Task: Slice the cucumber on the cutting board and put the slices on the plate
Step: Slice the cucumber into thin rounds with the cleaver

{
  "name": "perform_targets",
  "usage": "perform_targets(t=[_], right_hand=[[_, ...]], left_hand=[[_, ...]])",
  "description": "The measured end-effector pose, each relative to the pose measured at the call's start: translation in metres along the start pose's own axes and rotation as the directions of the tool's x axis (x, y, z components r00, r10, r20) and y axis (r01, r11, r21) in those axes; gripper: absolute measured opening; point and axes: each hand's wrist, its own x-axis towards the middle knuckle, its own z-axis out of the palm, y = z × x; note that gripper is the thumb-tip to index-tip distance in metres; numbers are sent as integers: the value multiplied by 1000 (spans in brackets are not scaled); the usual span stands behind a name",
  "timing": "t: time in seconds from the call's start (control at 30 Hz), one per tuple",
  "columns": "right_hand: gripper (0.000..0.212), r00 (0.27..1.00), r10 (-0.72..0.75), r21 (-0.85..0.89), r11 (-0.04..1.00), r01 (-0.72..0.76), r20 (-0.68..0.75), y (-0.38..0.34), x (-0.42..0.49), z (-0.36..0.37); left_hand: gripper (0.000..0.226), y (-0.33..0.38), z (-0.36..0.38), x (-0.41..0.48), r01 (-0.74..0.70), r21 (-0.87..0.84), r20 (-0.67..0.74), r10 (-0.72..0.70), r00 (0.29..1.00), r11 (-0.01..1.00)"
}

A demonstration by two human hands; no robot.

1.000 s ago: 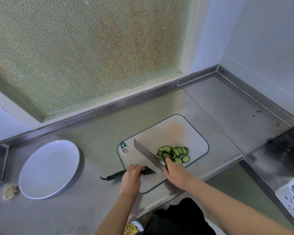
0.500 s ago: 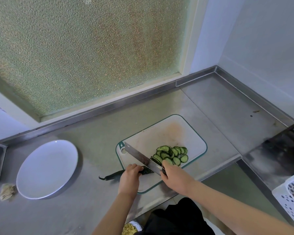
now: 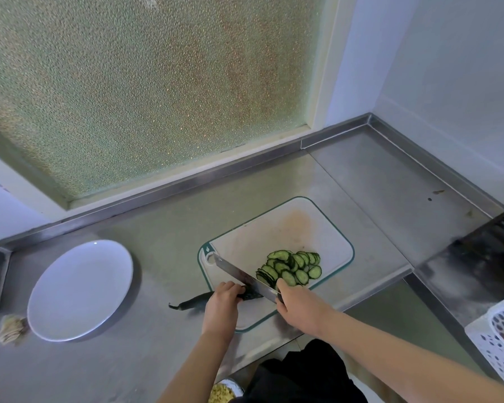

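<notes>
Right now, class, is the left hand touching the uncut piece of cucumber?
Touching. The head view shows the left hand gripping the cucumber, whose dark stem end sticks out beyond the hand.

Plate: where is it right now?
Head view: the white plate sits on the steel counter at the left, apart from the cutting board, with a crumpled scrap by its near-left edge.

We see a desk (image 3: 163, 228) of brushed metal with a dull sheen, a glossy white plate (image 3: 79, 289), perhaps ceramic, a matt plastic cutting board (image 3: 288, 228), a smooth metal knife blade (image 3: 236, 271), pebbled window glass (image 3: 143, 82) and a perforated plastic basket (image 3: 495, 344).
</notes>
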Motion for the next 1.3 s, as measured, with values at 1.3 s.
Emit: perform_targets(t=[1.3], right_hand=[[10,995,93,137,987,-87,-35,9,24,6]], left_hand=[[36,-5,6,1,1,-53,-61,-5,998,999]])
